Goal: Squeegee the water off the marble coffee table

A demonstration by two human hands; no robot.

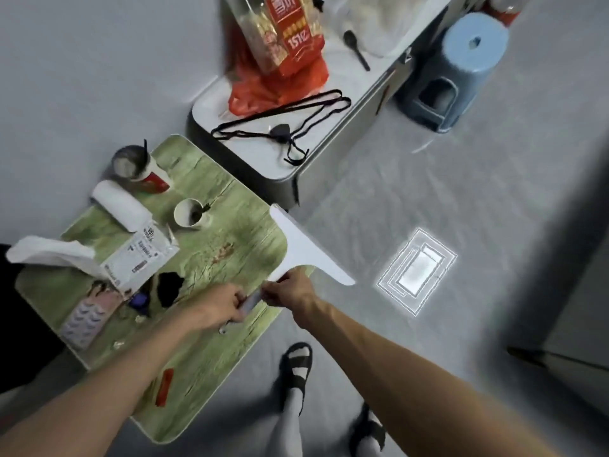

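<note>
Gripping the white squeegee (301,249) by its handle, both hands are closed on it: the right hand (291,290) pinches just under the blade's neck, and the left hand (224,308) curls round the lower end. It is likely light, stiff plastic, so the handle is the place to hold. The blade juts just beyond the right hand, over the edge of the green marble coffee table (214,367) beneath both hands; contact unclear.

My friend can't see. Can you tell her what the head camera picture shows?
The left hand and right hand grip a white squeegee at the edge of a green marble table. A cup, paper roll and papers clutter it.
</note>
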